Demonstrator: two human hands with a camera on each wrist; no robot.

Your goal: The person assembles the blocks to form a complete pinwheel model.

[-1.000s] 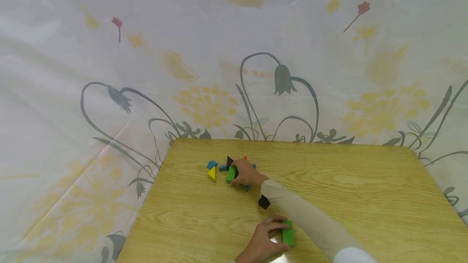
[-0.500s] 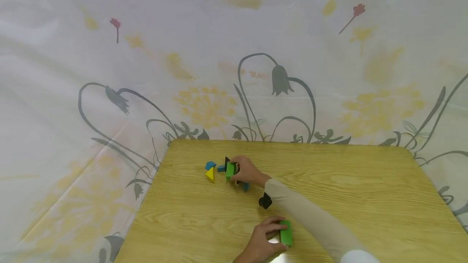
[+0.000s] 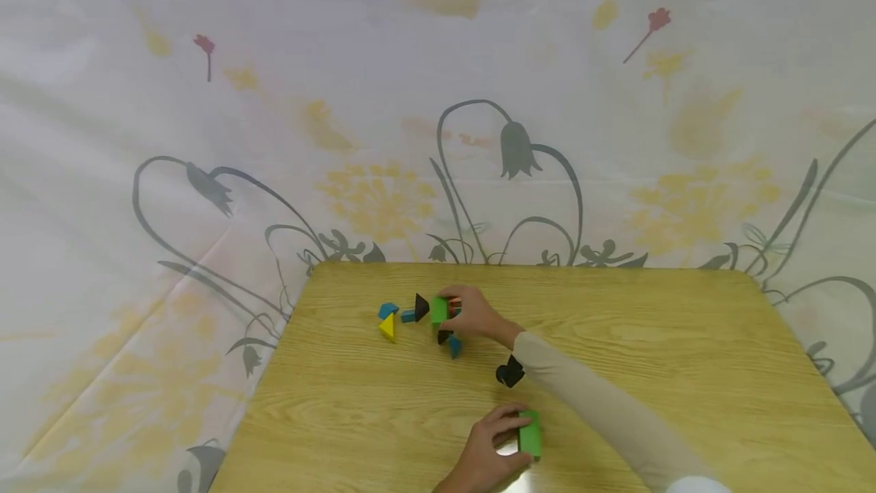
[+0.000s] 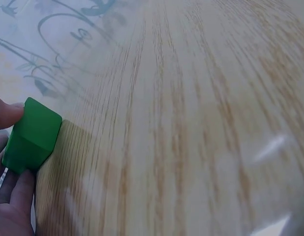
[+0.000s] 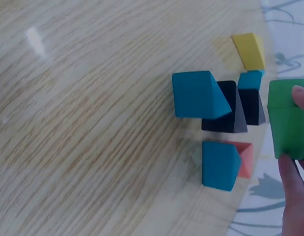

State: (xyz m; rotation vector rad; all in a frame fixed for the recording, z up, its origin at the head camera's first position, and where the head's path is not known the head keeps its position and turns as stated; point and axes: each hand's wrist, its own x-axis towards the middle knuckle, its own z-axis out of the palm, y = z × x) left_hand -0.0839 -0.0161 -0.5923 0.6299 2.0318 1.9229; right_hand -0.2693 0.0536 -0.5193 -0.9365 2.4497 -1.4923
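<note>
My left hand (image 3: 487, 447) pinches a green block (image 3: 529, 436) between thumb and fingers near the table's front; in the left wrist view this green block (image 4: 36, 132) shows sloped faces. Farther back, my right hand (image 3: 474, 313) grips another green block (image 3: 439, 312), which the right wrist view shows as a long green block (image 5: 288, 123) between thumb and finger. Around it are a black block (image 3: 421, 307) just left, a blue block (image 3: 455, 346) in front, and a red block (image 5: 245, 158) partly hidden behind a blue block (image 5: 220, 165).
Left of the right hand lie a yellow triangular block (image 3: 388, 327), a blue block (image 3: 388, 310) and a small blue block (image 3: 408, 316). A small black device (image 3: 509, 373) sits by the right sleeve. The wooden table (image 3: 616, 326) meets a flower-printed curtain (image 3: 383, 97) behind.
My right hand has shifted a little right and back with its green block, uncovering more of the black block to its left. The left hand keeps its hold; the view has panned slightly right.
</note>
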